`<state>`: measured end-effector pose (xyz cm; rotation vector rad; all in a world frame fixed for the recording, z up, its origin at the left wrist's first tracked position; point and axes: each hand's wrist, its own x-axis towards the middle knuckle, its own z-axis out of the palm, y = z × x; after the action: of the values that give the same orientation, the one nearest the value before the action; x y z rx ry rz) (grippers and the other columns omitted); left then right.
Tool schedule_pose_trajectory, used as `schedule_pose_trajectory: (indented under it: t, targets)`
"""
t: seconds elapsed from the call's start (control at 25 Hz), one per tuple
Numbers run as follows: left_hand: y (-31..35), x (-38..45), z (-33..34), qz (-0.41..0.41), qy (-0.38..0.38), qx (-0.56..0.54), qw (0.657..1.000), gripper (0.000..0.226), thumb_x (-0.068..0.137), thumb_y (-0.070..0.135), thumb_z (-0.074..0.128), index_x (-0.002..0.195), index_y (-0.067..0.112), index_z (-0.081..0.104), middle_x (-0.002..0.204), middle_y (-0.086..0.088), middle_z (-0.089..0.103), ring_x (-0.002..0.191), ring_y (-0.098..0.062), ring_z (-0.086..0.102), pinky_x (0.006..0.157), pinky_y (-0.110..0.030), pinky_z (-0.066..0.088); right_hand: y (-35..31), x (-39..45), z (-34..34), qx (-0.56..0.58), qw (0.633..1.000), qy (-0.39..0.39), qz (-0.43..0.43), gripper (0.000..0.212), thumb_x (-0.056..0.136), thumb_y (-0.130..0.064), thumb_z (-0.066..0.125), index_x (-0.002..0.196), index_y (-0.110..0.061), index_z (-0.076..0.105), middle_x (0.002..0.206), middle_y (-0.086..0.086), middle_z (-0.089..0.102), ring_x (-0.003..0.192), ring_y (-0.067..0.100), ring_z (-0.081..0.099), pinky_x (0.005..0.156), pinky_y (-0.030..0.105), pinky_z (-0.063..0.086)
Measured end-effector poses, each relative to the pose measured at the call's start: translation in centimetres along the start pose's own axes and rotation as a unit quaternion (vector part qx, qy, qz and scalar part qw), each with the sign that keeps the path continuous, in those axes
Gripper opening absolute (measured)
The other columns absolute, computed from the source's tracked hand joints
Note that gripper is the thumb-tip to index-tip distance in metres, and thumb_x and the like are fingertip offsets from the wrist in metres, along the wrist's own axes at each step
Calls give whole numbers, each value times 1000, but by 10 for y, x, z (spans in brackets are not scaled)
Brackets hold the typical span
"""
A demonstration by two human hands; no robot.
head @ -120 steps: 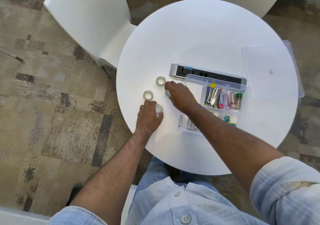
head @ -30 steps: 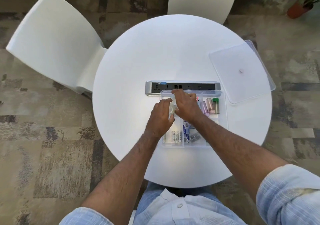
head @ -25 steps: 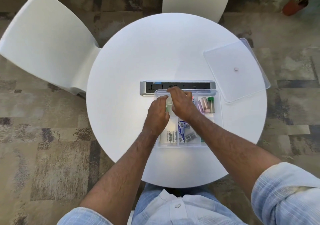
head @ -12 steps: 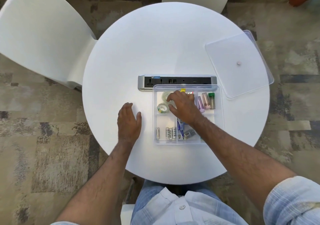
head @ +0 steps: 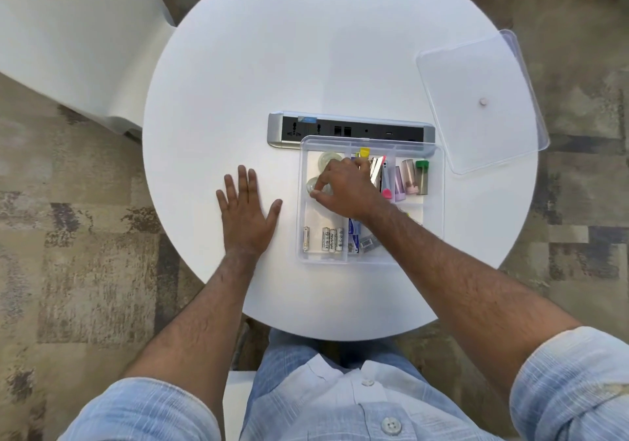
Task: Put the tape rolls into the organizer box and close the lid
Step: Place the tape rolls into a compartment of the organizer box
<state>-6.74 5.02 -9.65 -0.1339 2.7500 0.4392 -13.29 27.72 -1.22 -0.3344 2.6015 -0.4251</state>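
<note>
The clear organizer box point(head: 301, 202) stands open in the middle of the round white table point(head: 306, 49). Two clear tape rolls lie in its back left compartment: one point(head: 327, 160) at the back, the other point(head: 315, 185) nearer me. My right hand point(head: 347, 189) is inside the box, with thumb and fingertips pinching the nearer roll and partly hiding it. My left hand point(head: 246, 209) lies flat and open on the table, left of the box. The clear lid point(head: 476, 100) rests at the table's right edge, overhanging it.
A grey and black power strip point(head: 340, 130) lies just behind the box. Other compartments hold batteries point(head: 328, 239), small tubes point(head: 412, 177), clips and packets. A white chair point(head: 75, 39) stands at the left, and a second one at the back.
My left hand has left the box and settled flat on the table. The tape rolls now lie in the box, and my right hand has moved to the nearer roll.
</note>
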Motion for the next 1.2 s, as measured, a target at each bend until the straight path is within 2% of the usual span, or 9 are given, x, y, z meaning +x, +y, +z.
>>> schedule_pose_trajectory:
  t: [0.12, 0.32, 0.48, 0.76, 0.92, 1.2]
  targets:
    - [-2, -3, 4, 3, 63, 23, 998, 87, 103, 66, 30, 168, 16, 1, 178, -4, -3, 165, -33, -2, 132, -57, 3, -5, -1, -6, -9, 1000, 11, -3, 25, 91, -50, 61, 90, -30, 76, 106, -5, 63, 109, 19, 53, 105, 46, 22]
    - [-7, -2, 21, 9, 108, 36, 993, 88, 102, 68, 30, 169, 18, 2, 178, -1, -2, 165, -32, -1, 132, -57, 7, 8, -3, -7, -12, 999, 26, -37, 20, 83, -44, 71, 93, -27, 74, 107, -10, 61, 107, 14, 51, 107, 43, 20]
    - [-10, 0, 26, 10, 124, 35, 992, 88, 102, 68, 30, 169, 18, 3, 178, 0, -1, 165, -31, 1, 132, -56, 6, 20, 6, -16, -73, 993, -15, -95, 23, 84, -41, 74, 101, -27, 74, 113, -9, 60, 113, 16, 51, 108, 43, 21]
    - [-9, 0, 26, 7, 132, 35, 991, 87, 102, 67, 30, 169, 18, 4, 178, -1, 0, 165, -31, 2, 132, -56, 8, 23, 25, -25, -181, 958, -47, -219, 21, 82, -36, 80, 101, -29, 75, 114, -7, 62, 111, 20, 54, 104, 46, 31]
    - [-9, 0, 26, 9, 134, 34, 990, 86, 102, 66, 32, 169, 18, 4, 178, -1, 0, 165, -30, 2, 132, -56, 8, 22, 29, -32, -214, 943, -56, -248, 29, 72, -33, 88, 99, -31, 76, 107, -8, 60, 103, 21, 53, 92, 43, 33]
    - [-8, -1, 24, 8, 137, 37, 990, 86, 102, 65, 33, 169, 17, 6, 178, -3, 3, 165, -31, 4, 132, -57, 8, 17, 25, -32, -264, 932, -55, -242, 34, 69, -20, 90, 100, -27, 76, 105, -2, 59, 101, 23, 52, 89, 45, 34]
